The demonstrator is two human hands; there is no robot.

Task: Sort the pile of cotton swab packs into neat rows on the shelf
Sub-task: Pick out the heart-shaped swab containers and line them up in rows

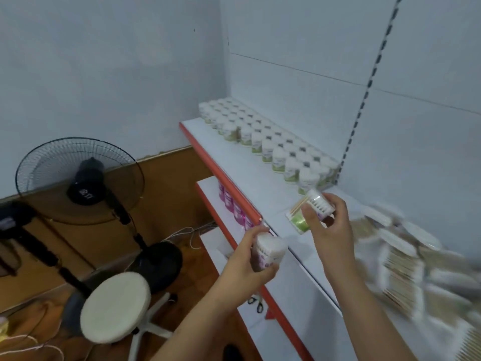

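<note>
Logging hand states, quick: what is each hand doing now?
Left hand: grips a purple-labelled swab pack.
Right hand: grips a green-labelled swab pack.

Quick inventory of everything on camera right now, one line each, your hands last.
Rowed swab packs: many, white with green labels, back of top shelf.
Loose pile: count unclear, blurred, shelf's right end.
Pink packs: several, lower shelf.
Fan: one, black, floor left.
Stool: one, cream seat, below fan.
Scissors: one, black handles, lower shelf.
Left hand: grips one pink-labelled pack.
Right hand: holds green-labelled packs, apparently two.
</note>
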